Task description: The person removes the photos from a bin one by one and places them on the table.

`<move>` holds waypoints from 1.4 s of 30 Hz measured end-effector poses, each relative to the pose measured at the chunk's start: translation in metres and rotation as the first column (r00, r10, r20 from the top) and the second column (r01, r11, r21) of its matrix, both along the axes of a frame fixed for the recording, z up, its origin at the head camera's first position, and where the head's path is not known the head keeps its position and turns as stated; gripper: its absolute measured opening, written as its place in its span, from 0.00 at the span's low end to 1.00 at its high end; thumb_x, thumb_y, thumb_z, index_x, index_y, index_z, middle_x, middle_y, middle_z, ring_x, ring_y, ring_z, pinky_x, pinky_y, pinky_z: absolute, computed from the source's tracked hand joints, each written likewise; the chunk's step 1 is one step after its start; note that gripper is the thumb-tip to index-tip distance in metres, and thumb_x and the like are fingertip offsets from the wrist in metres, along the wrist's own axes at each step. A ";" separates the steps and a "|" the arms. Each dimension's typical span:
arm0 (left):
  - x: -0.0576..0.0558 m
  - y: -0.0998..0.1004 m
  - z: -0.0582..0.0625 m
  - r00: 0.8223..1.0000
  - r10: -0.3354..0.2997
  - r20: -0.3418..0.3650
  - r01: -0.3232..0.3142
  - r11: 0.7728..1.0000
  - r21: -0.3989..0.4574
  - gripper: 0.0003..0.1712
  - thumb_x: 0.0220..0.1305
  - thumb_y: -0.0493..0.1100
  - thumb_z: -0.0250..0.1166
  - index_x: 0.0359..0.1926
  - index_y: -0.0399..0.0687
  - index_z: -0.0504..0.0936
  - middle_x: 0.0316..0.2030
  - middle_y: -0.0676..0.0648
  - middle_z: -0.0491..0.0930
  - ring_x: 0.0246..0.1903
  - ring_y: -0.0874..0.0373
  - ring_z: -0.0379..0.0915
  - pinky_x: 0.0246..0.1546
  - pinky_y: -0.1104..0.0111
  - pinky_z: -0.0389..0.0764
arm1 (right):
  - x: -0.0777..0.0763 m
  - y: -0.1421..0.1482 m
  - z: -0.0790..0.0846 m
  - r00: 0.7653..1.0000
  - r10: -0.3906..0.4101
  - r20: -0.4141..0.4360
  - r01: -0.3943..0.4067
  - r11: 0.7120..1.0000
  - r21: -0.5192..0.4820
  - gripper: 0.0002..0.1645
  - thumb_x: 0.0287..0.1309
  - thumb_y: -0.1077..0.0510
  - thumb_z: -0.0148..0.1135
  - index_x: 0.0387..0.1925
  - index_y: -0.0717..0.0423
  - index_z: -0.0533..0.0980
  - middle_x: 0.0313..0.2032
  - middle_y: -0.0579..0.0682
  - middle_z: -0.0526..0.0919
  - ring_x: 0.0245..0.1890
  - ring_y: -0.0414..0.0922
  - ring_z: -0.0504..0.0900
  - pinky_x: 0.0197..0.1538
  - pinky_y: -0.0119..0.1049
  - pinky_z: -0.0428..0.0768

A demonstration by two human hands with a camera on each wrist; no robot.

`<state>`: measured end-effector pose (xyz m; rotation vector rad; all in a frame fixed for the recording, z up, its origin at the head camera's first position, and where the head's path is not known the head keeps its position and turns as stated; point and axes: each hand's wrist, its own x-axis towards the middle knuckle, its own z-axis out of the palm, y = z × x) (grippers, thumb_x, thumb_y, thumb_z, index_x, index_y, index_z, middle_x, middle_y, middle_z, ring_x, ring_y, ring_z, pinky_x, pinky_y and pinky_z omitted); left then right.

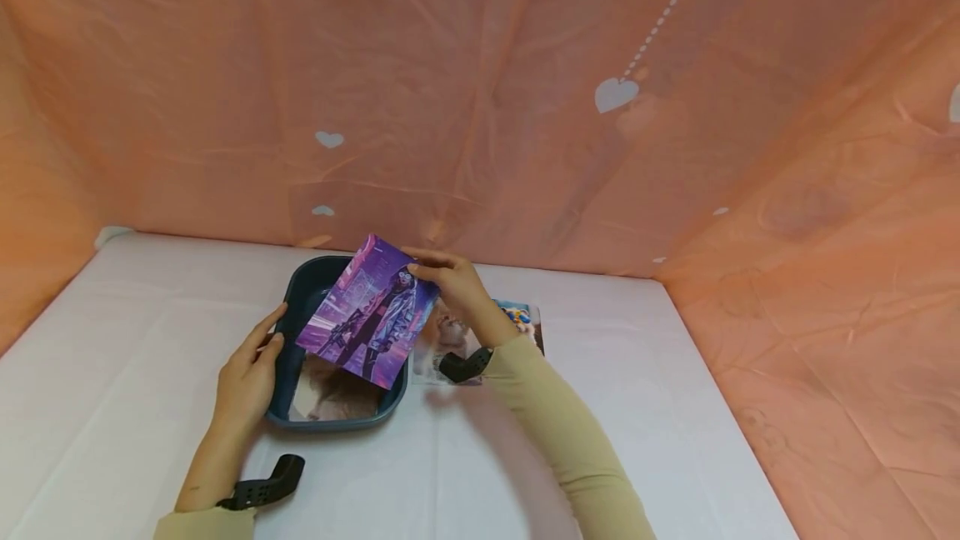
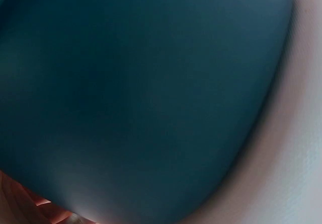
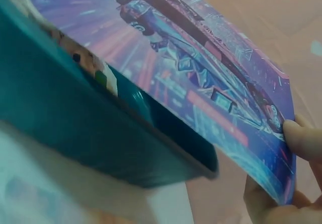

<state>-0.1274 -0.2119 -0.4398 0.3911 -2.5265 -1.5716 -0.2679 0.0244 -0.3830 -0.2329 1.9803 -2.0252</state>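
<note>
A purple picture print (image 1: 371, 315) with a standing figure on it is held tilted over a dark teal tray (image 1: 282, 390). My right hand (image 1: 453, 286) pinches its upper right corner, the thumb on the printed face, as the right wrist view also shows. At the tray's left side, my left hand (image 1: 247, 373) grips the wall near the rim. Another picture print (image 1: 330, 394), brownish and pale, lies inside the tray, partly covered by the purple one. The tray's outer wall (image 2: 151, 93) fills most of the left wrist view, where little of the hand shows.
To the right of the tray, more picture prints (image 1: 450, 340) lie on the white table (image 1: 645, 423), partly hidden by my right forearm. An orange cloth (image 1: 465, 107) with pale hearts hangs behind the table and along its sides.
</note>
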 end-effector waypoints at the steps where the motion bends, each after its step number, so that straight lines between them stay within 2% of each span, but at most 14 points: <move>1: 0.000 0.000 0.000 1.000 -0.002 0.000 0.002 1.000 0.001 0.27 0.76 0.50 0.37 0.73 0.58 0.57 0.65 0.30 0.63 0.62 0.33 0.62 0.58 0.40 0.60 | 0.000 0.003 0.001 1.000 -0.003 0.008 0.003 1.000 -0.002 0.23 0.58 0.65 0.62 0.57 0.58 0.77 0.43 0.50 0.83 0.30 0.40 0.81 0.35 0.31 0.80; 5: 0.001 -0.001 0.000 1.000 -0.003 0.005 0.003 1.000 -0.002 0.27 0.76 0.50 0.37 0.73 0.58 0.57 0.66 0.29 0.62 0.62 0.33 0.61 0.58 0.39 0.59 | 0.000 0.019 0.003 1.000 0.009 0.016 -0.009 1.000 0.019 0.23 0.59 0.65 0.61 0.58 0.58 0.76 0.48 0.55 0.82 0.32 0.40 0.81 0.35 0.32 0.80; 12: 0.001 -0.004 0.000 0.999 -0.002 0.033 0.002 1.000 0.009 0.27 0.77 0.51 0.36 0.74 0.59 0.55 0.65 0.30 0.63 0.62 0.33 0.59 0.59 0.39 0.59 | 0.000 0.046 -0.001 1.000 0.019 -0.003 -0.018 0.997 0.074 0.24 0.60 0.63 0.62 0.59 0.59 0.75 0.52 0.54 0.82 0.36 0.41 0.81 0.39 0.32 0.80; 17: 0.002 -0.007 0.002 1.000 -0.004 0.017 0.004 1.000 -0.012 0.27 0.77 0.51 0.36 0.74 0.58 0.55 0.64 0.29 0.63 0.61 0.32 0.60 0.57 0.39 0.60 | -0.004 0.060 -0.006 0.999 0.036 -0.011 -0.035 0.994 0.100 0.23 0.59 0.64 0.62 0.57 0.61 0.76 0.47 0.56 0.84 0.33 0.42 0.83 0.36 0.33 0.81; 21: 0.004 -0.008 0.003 1.000 -0.004 0.001 0.004 1.000 -0.024 0.27 0.77 0.51 0.36 0.74 0.57 0.56 0.64 0.29 0.63 0.61 0.32 0.61 0.55 0.39 0.61 | -0.003 0.074 -0.008 0.999 0.043 0.004 -0.043 0.982 0.181 0.20 0.58 0.61 0.64 0.54 0.54 0.80 0.44 0.53 0.85 0.31 0.42 0.84 0.34 0.34 0.82; 24: 0.005 -0.008 0.004 1.000 -0.008 0.002 0.008 1.000 -0.018 0.28 0.77 0.51 0.37 0.74 0.58 0.56 0.65 0.29 0.63 0.61 0.32 0.61 0.56 0.39 0.61 | -0.002 0.087 -0.010 0.999 0.049 -0.014 -0.045 0.971 0.233 0.20 0.57 0.60 0.65 0.53 0.53 0.81 0.44 0.52 0.86 0.31 0.41 0.84 0.34 0.34 0.81; 31: 0.004 -0.007 0.003 1.000 -0.008 -0.005 0.008 1.000 -0.016 0.27 0.77 0.51 0.37 0.74 0.58 0.56 0.66 0.29 0.62 0.62 0.32 0.60 0.57 0.38 0.60 | -0.003 0.116 -0.015 0.997 0.074 -0.034 -0.062 0.961 0.270 0.21 0.60 0.60 0.63 0.55 0.58 0.78 0.45 0.54 0.85 0.31 0.40 0.84 0.35 0.33 0.81; 36: 0.003 -0.006 0.003 1.000 -0.004 -0.013 0.004 1.000 -0.022 0.27 0.76 0.51 0.37 0.73 0.57 0.57 0.65 0.29 0.63 0.61 0.32 0.61 0.56 0.39 0.60 | -0.004 0.134 -0.019 0.993 0.113 -0.020 -0.103 0.953 0.285 0.22 0.61 0.61 0.61 0.57 0.61 0.76 0.51 0.60 0.82 0.36 0.41 0.84 0.39 0.34 0.81; 42: 0.004 -0.007 0.004 1.000 -0.003 -0.014 0.003 1.000 -0.018 0.27 0.77 0.51 0.37 0.73 0.57 0.57 0.64 0.29 0.64 0.61 0.32 0.61 0.55 0.39 0.61 | -0.007 0.153 -0.022 0.990 0.139 -0.005 -0.129 0.936 0.327 0.22 0.62 0.63 0.60 0.58 0.62 0.75 0.55 0.61 0.79 0.39 0.41 0.82 0.40 0.34 0.81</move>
